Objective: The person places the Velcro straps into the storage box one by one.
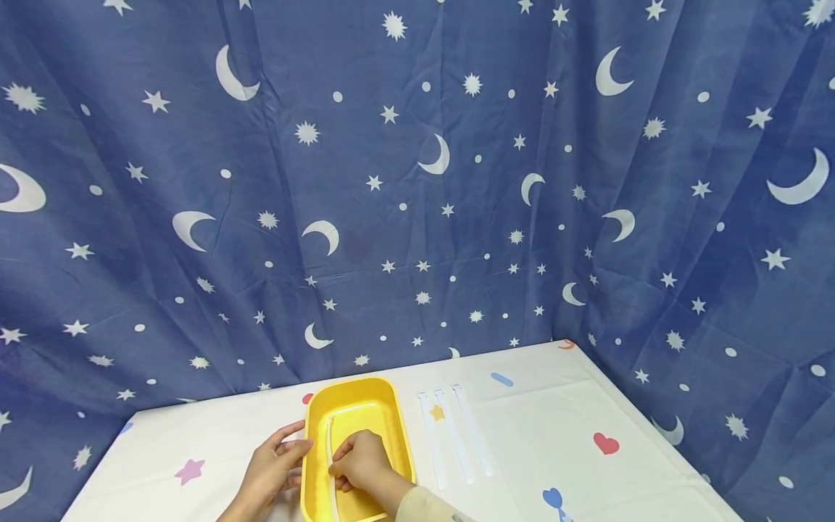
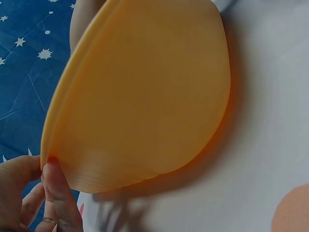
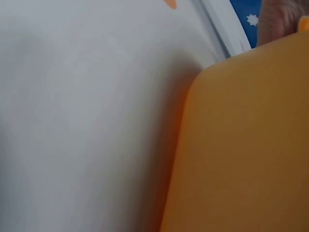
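A yellow plastic tray point(image 1: 403, 435) with raised walls stands at the front of the table. My left hand point(image 1: 270, 467) is at its left side, and in the left wrist view the fingers point(image 2: 58, 186) pinch the rim, one fingertip against the outer wall. Inside the tray, my right hand point(image 1: 362, 460) pinches a long white cable tie point(image 1: 330, 435) that lies lengthwise near the left wall. The tray's outer wall point(image 3: 241, 145) fills much of the right wrist view, hiding the right fingertips.
To the right of the tray, several white cable ties point(image 1: 471, 431) lie side by side on the white patterned tablecloth point(image 1: 522, 449). A blue curtain point(image 1: 365, 181) with moons and stars hangs behind the table and along its right side.
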The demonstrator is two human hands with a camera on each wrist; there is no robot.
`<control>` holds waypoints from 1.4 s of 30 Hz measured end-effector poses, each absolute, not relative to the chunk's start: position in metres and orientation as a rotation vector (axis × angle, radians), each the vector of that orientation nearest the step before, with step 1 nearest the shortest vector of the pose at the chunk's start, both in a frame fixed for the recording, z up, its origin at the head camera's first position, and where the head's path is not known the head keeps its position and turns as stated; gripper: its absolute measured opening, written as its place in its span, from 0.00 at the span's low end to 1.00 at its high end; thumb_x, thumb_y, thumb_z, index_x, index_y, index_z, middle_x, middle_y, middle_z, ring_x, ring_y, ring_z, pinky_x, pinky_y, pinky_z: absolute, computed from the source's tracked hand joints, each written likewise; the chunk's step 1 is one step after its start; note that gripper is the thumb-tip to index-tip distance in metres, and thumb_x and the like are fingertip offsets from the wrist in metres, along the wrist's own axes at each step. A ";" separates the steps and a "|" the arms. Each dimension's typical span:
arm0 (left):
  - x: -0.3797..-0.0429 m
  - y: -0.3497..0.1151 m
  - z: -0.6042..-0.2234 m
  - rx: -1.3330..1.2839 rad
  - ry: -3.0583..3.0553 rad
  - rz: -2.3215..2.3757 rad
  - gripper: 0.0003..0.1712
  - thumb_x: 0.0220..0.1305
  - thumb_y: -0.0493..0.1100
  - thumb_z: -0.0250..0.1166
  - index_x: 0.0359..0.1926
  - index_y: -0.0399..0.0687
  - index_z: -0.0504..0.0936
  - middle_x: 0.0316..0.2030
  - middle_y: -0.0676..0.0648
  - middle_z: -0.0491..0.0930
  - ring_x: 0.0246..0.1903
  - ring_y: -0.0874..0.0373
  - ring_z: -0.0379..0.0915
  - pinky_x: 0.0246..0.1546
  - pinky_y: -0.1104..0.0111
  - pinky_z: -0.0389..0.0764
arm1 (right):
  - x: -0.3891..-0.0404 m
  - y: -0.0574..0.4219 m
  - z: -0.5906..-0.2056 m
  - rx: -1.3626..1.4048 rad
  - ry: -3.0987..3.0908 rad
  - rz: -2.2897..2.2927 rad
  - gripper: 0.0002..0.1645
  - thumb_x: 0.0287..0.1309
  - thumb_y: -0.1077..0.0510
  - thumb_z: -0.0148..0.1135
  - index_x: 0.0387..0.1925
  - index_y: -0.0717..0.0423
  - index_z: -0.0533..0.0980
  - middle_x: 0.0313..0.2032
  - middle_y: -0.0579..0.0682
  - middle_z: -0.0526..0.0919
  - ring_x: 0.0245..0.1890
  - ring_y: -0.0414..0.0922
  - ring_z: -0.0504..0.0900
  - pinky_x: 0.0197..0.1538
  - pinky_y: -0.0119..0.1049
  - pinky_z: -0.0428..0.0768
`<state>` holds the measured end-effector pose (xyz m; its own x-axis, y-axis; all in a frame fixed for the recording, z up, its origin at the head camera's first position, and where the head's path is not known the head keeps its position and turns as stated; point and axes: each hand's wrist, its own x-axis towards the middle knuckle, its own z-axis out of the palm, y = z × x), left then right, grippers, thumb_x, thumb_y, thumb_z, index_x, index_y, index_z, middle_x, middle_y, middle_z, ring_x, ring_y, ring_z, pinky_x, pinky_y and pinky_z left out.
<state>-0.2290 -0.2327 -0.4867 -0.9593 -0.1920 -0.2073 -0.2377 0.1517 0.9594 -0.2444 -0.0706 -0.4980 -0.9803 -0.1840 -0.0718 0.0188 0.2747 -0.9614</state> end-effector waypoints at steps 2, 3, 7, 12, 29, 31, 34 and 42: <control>-0.229 -0.233 -0.487 -0.438 2.355 1.979 0.34 0.66 0.46 0.66 0.68 0.41 0.67 0.41 0.45 0.82 0.32 0.55 0.83 0.24 0.67 0.84 | -0.244 -0.070 -0.498 -0.187 2.385 -1.783 0.14 0.43 0.75 0.72 0.18 0.58 0.76 0.11 0.49 0.79 0.08 0.37 0.76 0.15 0.32 0.80; -0.229 -0.232 -0.487 -0.438 2.352 1.984 0.34 0.66 0.46 0.66 0.68 0.41 0.67 0.41 0.45 0.82 0.32 0.55 0.83 0.24 0.67 0.84 | -0.244 -0.070 -0.498 -0.202 2.388 -1.784 0.14 0.43 0.76 0.72 0.18 0.59 0.76 0.11 0.49 0.79 0.09 0.37 0.76 0.15 0.31 0.80; -0.229 -0.232 -0.487 -0.427 2.362 1.988 0.33 0.66 0.45 0.65 0.68 0.40 0.67 0.41 0.45 0.82 0.31 0.55 0.83 0.23 0.68 0.84 | -0.243 -0.068 -0.498 -0.235 2.393 -1.786 0.14 0.43 0.76 0.71 0.18 0.59 0.76 0.11 0.49 0.79 0.09 0.37 0.76 0.15 0.31 0.79; -0.229 -0.231 -0.487 -0.424 2.360 1.993 0.33 0.66 0.45 0.65 0.68 0.40 0.67 0.40 0.44 0.81 0.30 0.55 0.82 0.23 0.69 0.83 | -0.243 -0.069 -0.500 -0.243 2.417 -1.784 0.16 0.41 0.77 0.71 0.17 0.58 0.76 0.10 0.48 0.78 0.08 0.36 0.75 0.14 0.31 0.79; -0.228 -0.232 -0.489 -0.450 2.356 1.998 0.32 0.66 0.45 0.65 0.68 0.41 0.68 0.40 0.45 0.83 0.30 0.54 0.83 0.22 0.69 0.83 | -0.241 -0.070 -0.502 -0.245 2.430 -1.763 0.17 0.39 0.79 0.70 0.16 0.58 0.75 0.09 0.47 0.76 0.07 0.36 0.72 0.13 0.31 0.77; -0.228 -0.233 -0.489 -0.451 2.357 1.997 0.33 0.66 0.45 0.66 0.68 0.41 0.68 0.39 0.46 0.83 0.30 0.55 0.82 0.22 0.68 0.83 | -0.241 -0.070 -0.503 -0.263 2.431 -1.767 0.16 0.39 0.79 0.70 0.16 0.59 0.75 0.10 0.46 0.77 0.07 0.36 0.73 0.13 0.30 0.77; -0.228 -0.233 -0.490 -0.454 2.358 2.000 0.33 0.65 0.44 0.66 0.68 0.41 0.68 0.39 0.47 0.83 0.30 0.55 0.82 0.22 0.68 0.83 | -0.241 -0.070 -0.503 -0.286 2.421 -1.776 0.16 0.40 0.79 0.69 0.16 0.60 0.75 0.10 0.47 0.77 0.07 0.37 0.74 0.13 0.30 0.77; -0.230 -0.233 -0.489 -0.443 2.347 2.011 0.33 0.65 0.44 0.66 0.68 0.41 0.67 0.38 0.47 0.83 0.31 0.55 0.83 0.22 0.68 0.83 | -0.242 -0.070 -0.502 -0.295 2.386 -1.796 0.14 0.40 0.80 0.68 0.18 0.62 0.76 0.11 0.48 0.79 0.08 0.38 0.75 0.13 0.31 0.78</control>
